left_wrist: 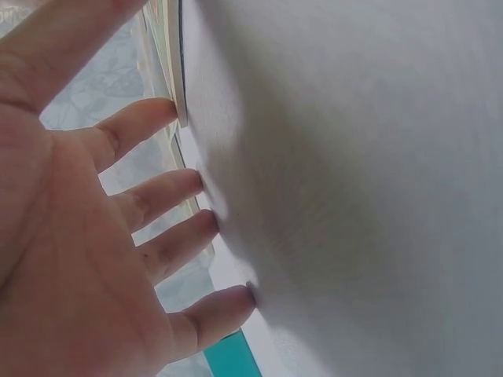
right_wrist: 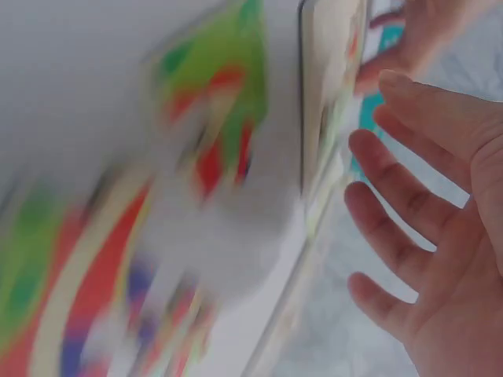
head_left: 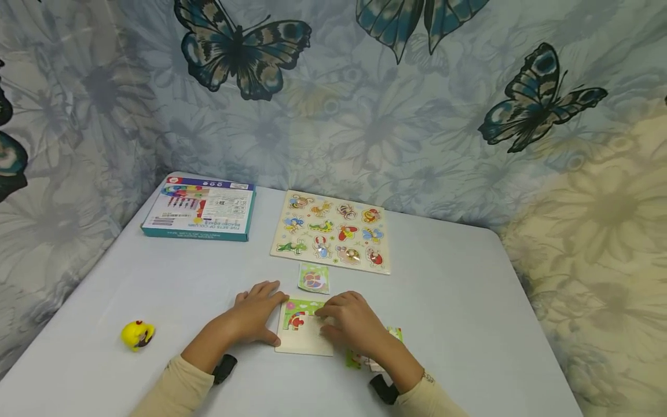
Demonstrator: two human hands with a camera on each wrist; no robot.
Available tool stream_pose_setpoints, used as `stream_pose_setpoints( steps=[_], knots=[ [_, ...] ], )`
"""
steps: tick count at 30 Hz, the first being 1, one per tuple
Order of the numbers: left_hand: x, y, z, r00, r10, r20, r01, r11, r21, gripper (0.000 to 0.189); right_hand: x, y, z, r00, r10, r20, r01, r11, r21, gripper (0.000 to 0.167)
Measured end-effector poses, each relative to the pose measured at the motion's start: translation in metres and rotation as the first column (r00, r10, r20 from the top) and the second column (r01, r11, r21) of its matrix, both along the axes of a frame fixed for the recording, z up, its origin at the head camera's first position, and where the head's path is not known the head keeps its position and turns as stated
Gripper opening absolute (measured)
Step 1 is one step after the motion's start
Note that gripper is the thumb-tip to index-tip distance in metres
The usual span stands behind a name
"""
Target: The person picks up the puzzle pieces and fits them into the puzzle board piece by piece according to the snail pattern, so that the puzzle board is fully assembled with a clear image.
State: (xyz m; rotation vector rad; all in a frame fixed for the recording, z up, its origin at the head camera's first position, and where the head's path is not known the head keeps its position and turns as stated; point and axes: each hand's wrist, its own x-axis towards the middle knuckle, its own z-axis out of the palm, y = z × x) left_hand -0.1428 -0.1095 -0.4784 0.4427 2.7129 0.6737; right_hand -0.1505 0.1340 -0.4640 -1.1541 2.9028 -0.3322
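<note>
A small wooden puzzle board (head_left: pixel 304 343) lies on the table, with green and red pieces (head_left: pixel 296 318) in its upper part. My left hand (head_left: pixel 253 313) rests spread at the board's left edge, a fingertip at the upper corner and the thumb near the lower one. In the left wrist view the fingers (left_wrist: pixel 169 192) are extended and hold nothing. Over the board's right part is my right hand (head_left: pixel 355 323), its fingers (right_wrist: pixel 397 236) loosely bent with nothing seen between them. Loose puzzle pieces (right_wrist: pixel 212 102) lie beside it, blurred in the right wrist view and partly hidden in the head view.
A small picture card (head_left: pixel 314 278) lies just beyond the board. Behind it is a larger insect puzzle (head_left: pixel 333 231). A boxed set (head_left: pixel 200 208) is at the back left, and a yellow toy (head_left: pixel 138 335) sits at the left. A patterned wall borders the table.
</note>
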Motion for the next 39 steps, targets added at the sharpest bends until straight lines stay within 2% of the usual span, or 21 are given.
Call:
stream_pose_setpoints(
  steps=[9, 14, 21, 27, 39],
  knots=[
    [0.002, -0.001, 0.003, 1.0, 0.001, 0.026, -0.002, 0.999, 0.039, 0.083, 0.012, 0.064, 0.002, 0.984, -0.179, 0.022, 0.179, 0.984, 0.011, 0.024],
    [0.003, -0.004, 0.007, 1.0, -0.012, 0.024, 0.011, 0.999, 0.046, 0.082, 0.018, 0.084, -0.003, 0.969, -0.246, 0.037, 0.246, 0.969, 0.016, 0.021],
    [0.002, -0.004, 0.004, 1.0, -0.017, 0.019, 0.016, 0.999, 0.038, 0.083, 0.021, 0.094, -0.01, 0.971, -0.233, 0.059, 0.233, 0.972, 0.013, 0.022],
    [-0.001, -0.005, -0.002, 1.0, -0.009, 0.009, 0.009, 0.999, 0.035, 0.083, 0.021, 0.096, -0.013, 0.975, -0.221, 0.034, 0.221, 0.975, -0.001, 0.024],
    [-0.001, -0.004, 0.001, 1.0, -0.007, 0.018, 0.006, 0.999, 0.039, 0.084, 0.018, 0.091, -0.011, 0.98, -0.197, 0.016, 0.197, 0.98, 0.013, 0.024]
  ],
)
